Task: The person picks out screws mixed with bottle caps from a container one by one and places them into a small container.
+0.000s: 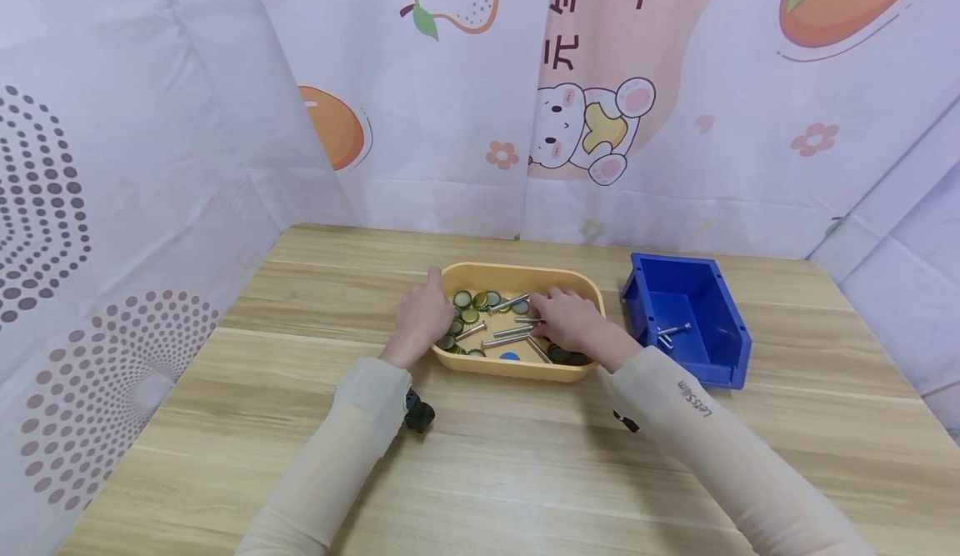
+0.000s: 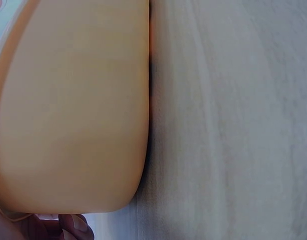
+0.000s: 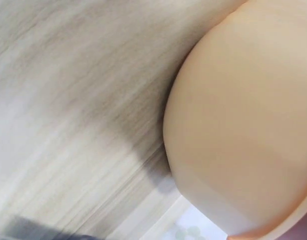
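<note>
A shallow yellow plastic tub [image 1: 517,368] stands on the table in the head view, with bottle caps [image 1: 469,316] and several silver bolts [image 1: 506,341] loose inside. My left hand [image 1: 424,309] grips the tub's left end; in the left wrist view, its curled fingers [image 2: 79,223] show beyond the tub wall. My right hand [image 1: 568,319] reaches into the tub's right half, thumb and fingers down around the ends of some bolts. Whether it pinches one is hidden. The right wrist view shows mostly the tub's outer wall [image 3: 243,115].
Right of the tub, a blue plastic bin [image 1: 688,306] holds a few bolts [image 1: 673,331]. My right forearm passes close to its near left corner. A blue disc [image 1: 510,356] lies in the tub. A printed curtain [image 1: 450,197] hangs behind the wooden table [image 1: 495,473].
</note>
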`<state>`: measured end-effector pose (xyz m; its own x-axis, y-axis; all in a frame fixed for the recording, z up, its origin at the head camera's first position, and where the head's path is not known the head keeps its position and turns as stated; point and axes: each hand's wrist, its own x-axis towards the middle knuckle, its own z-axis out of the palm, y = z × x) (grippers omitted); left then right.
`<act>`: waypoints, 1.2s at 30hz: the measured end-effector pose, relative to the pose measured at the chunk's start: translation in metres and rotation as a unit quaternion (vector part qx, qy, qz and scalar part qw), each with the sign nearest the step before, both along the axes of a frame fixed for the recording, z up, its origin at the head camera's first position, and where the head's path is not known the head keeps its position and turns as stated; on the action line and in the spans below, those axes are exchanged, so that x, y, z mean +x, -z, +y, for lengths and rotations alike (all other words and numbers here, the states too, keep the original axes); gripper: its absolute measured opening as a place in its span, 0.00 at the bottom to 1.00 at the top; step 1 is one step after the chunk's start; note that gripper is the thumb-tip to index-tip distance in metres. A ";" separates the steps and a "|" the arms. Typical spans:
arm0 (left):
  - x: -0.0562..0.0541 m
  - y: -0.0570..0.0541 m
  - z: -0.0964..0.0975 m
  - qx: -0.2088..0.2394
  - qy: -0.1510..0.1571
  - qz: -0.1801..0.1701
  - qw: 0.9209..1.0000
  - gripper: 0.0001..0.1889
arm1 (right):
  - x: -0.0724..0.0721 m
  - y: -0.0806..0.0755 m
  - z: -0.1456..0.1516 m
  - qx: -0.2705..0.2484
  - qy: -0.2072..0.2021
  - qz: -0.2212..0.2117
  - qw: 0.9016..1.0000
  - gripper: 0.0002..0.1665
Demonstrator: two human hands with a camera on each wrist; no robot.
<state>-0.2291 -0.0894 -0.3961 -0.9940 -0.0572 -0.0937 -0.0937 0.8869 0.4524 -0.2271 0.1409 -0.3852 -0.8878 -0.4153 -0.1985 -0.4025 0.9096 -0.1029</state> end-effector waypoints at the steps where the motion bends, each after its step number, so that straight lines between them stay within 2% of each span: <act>1: 0.000 0.000 0.000 -0.001 0.000 0.000 1.000 0.21 | -0.001 0.001 0.000 -0.004 0.000 -0.003 1.000 0.12; 10: 0.000 -0.001 0.000 0.005 -0.003 -0.004 1.000 0.22 | -0.006 0.002 0.002 -0.041 0.008 -0.043 0.998 0.12; 14: 0.000 0.000 0.000 0.007 -0.002 -0.005 1.000 0.22 | -0.007 0.002 0.002 -0.043 0.012 -0.051 0.998 0.13; 22: 0.000 0.000 0.000 0.007 -0.001 -0.002 1.000 0.22 | -0.006 0.001 0.001 -0.045 0.014 -0.061 0.997 0.13; 30: -0.001 0.001 0.000 0.006 0.000 -0.002 1.000 0.22 | -0.005 0.001 0.003 -0.095 0.012 -0.055 0.994 0.13; 36: -0.001 0.001 0.000 0.010 0.002 -0.003 1.000 0.23 | -0.004 -0.002 0.005 -0.110 0.004 -0.050 0.993 0.12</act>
<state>-0.2300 -0.0899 -0.3972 -0.9937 -0.0514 -0.0998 -0.0926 0.8778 0.4700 -0.2314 0.1458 -0.3832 -0.8718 -0.4509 -0.1915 -0.3724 0.8640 -0.3389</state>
